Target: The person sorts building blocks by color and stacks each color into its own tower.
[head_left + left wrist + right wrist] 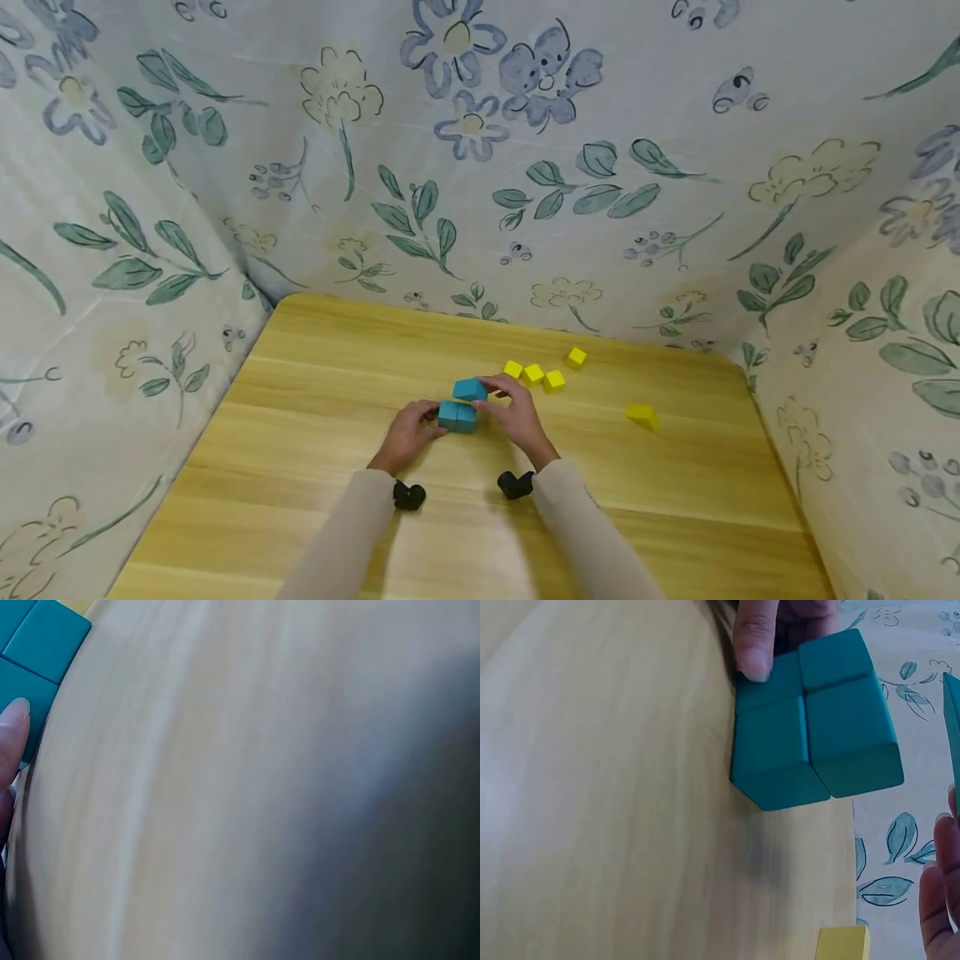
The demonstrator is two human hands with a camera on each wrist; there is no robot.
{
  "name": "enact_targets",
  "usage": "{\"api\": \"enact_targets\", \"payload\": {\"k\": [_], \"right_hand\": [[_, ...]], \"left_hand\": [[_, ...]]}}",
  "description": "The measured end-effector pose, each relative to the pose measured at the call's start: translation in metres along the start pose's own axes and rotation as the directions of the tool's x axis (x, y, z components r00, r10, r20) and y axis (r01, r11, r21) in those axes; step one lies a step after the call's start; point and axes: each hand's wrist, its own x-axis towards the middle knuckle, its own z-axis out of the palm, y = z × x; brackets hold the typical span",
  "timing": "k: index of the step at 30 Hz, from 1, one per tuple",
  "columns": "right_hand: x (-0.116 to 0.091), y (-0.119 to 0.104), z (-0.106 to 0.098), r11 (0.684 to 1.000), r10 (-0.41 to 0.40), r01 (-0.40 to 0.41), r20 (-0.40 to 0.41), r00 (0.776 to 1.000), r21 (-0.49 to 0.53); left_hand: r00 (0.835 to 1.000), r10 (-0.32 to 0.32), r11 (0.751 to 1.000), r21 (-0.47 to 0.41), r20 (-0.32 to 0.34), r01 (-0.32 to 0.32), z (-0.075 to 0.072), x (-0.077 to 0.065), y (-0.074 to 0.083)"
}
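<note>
Teal blocks [457, 417] stand pressed together on the wooden table, their seams forming a square grid in the right wrist view. My left hand [407, 433] grips the left side of this cluster, its thumb [754, 656] lying on one of the blocks. Another teal block [469, 389], with a pointed end in the right wrist view, is pinched in my right hand [516, 412]. It is held just beyond the cluster as seen from the head. The left wrist view catches only part of the teal cluster [46, 637] and a fingertip.
Several yellow cubes [532, 374] sit toward the back of the table [315, 375], right of my right hand. Farther right lies a yellow wedge-shaped block [642, 416]. A flowered cloth [420, 217] hangs behind the table and along both sides.
</note>
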Motion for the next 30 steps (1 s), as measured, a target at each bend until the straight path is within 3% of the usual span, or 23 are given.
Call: {"api": "enact_targets", "payload": {"k": [10, 17, 30], "right_hand": [[-0.011, -0.010, 0.014, 0.998, -0.010, 0.009, 0.002, 1.000, 0.067], [-0.016, 0.002, 0.020, 0.999, 0.013, -0.014, 0.025, 1.000, 0.036], [-0.018, 0.010, 0.025, 1.000, 0.000, -0.001, 0.042, 0.999, 0.016]], "left_hand": [[1.000, 0.027, 1.000, -0.013, -0.016, -0.027, -0.001, 0.001, 0.000], [0.999, -0.031, 0.999, -0.036, 0.023, 0.032, 0.000, 0.001, 0.000], [1.000, -0.002, 1.000, -0.028, -0.003, 0.002, 0.000, 0.001, 0.000]]}}
